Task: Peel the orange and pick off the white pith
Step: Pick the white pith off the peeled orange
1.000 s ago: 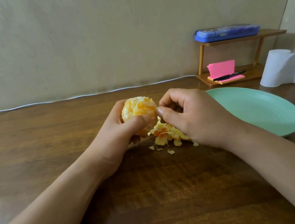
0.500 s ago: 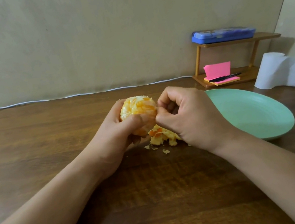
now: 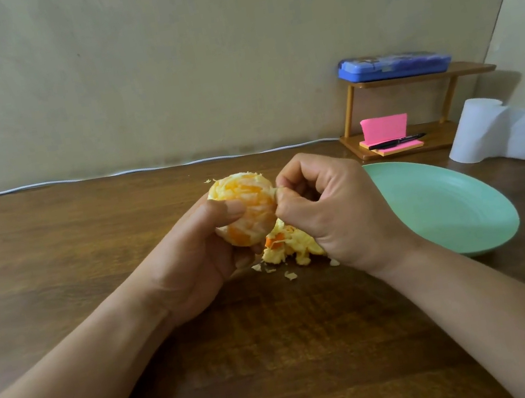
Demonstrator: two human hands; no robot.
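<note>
A peeled orange (image 3: 243, 202) with patches of white pith sits in my left hand (image 3: 195, 262), thumb across its front and fingers curled behind and under it. My right hand (image 3: 332, 211) is against the orange's right side, and its thumb and forefinger pinch a small strip of pith at the fruit's edge. Below the two hands a heap of torn peel and pith (image 3: 291, 246) lies on the wooden table (image 3: 88, 248), with a few crumbs beside it. The far side of the orange is hidden.
A pale green plate (image 3: 446, 203) lies just right of my right hand. Behind it stand a small wooden shelf (image 3: 408, 80) with a blue case, pink notes and a pen, and a white paper roll (image 3: 486, 130). A white cable runs along the wall.
My left hand has lifted and turned the orange slightly, and its thumb now lies higher across the fruit. My right hand stays at the orange's right edge, pinching pith.
</note>
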